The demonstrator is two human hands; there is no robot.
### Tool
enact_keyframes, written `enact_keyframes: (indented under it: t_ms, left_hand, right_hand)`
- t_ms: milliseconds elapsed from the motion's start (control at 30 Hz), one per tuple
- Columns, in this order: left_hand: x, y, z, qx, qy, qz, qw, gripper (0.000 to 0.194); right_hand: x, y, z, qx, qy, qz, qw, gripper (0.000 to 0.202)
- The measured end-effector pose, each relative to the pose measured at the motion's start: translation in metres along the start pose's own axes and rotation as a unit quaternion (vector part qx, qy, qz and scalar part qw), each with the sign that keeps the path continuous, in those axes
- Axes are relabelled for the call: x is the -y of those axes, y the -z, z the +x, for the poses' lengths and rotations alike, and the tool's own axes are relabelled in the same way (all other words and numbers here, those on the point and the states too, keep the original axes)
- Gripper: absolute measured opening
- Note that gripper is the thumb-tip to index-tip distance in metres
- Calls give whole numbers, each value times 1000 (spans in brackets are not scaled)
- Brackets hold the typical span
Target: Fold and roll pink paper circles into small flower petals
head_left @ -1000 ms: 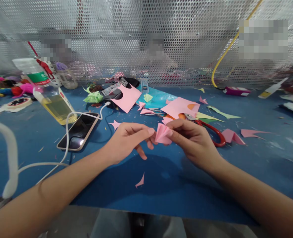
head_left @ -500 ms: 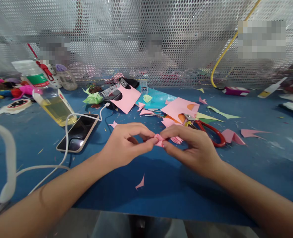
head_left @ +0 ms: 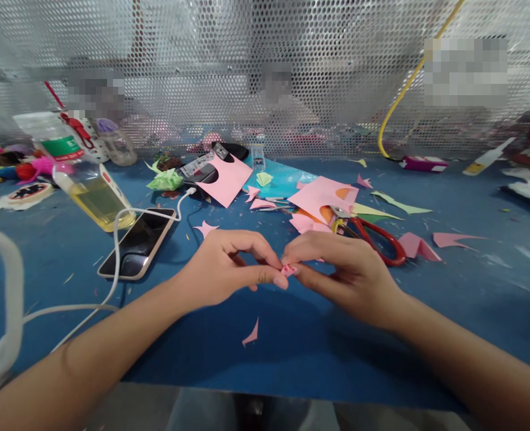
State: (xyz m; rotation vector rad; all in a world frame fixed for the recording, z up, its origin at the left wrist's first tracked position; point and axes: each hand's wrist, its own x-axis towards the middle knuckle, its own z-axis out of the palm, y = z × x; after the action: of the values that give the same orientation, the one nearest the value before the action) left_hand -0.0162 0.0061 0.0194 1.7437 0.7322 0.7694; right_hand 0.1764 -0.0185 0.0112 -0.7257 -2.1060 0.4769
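Note:
Between my two hands is a small folded piece of pink paper (head_left: 287, 270), held above the blue table (head_left: 301, 353). My left hand (head_left: 229, 266) pinches it from the left with thumb and forefinger. From the other side my right hand (head_left: 348, 272) grips it, also with thumb and forefinger. Fingertips cover most of the paper, so its full shape is hidden. Just beyond my right hand lie red-handled scissors (head_left: 384, 251) and cut pink sheets (head_left: 323, 194). A thin pink scrap (head_left: 251, 333) rests on the table below my hands.
At the left lie a phone (head_left: 139, 242) with a white cable (head_left: 118, 257) across it and a bottle of yellowish liquid (head_left: 97, 200). Behind stand a perforated metal screen (head_left: 337, 78) and a blue sheet (head_left: 287, 176). A glue bottle (head_left: 489, 157) is at the right.
The pink paper and both sets of fingertips have moved slightly down and now cover more of it. The view has shifted a little; the other things stay put.

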Motion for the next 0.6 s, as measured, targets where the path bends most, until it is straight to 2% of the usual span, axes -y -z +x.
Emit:
enact_keyframes:
  t_ms: [167, 267, 367, 500, 600]
  left_hand:
    - [2, -1, 0, -13, -7, 16, 1000, 14]
    - [4, -2, 1, -36, -32, 81, 996, 19]
    - [6, -1, 1, -54, -46, 130, 989, 15]
    - [8, 0, 2, -79, -69, 151, 983, 8]
    - [8, 0, 3, -98, -73, 145, 982, 9]
  right_hand:
    - [-3, -1, 0, -32, -34, -20, 999, 6]
    - [-4, -5, -1, -60, -59, -19, 996, 5]
    - [-5, -8, -1, -57, -75, -11, 995, 4]
    - [-10, -10, 0, -70, -125, 5, 990, 26]
    - [-13, -11, 0, -67, -145, 20, 987, 28]
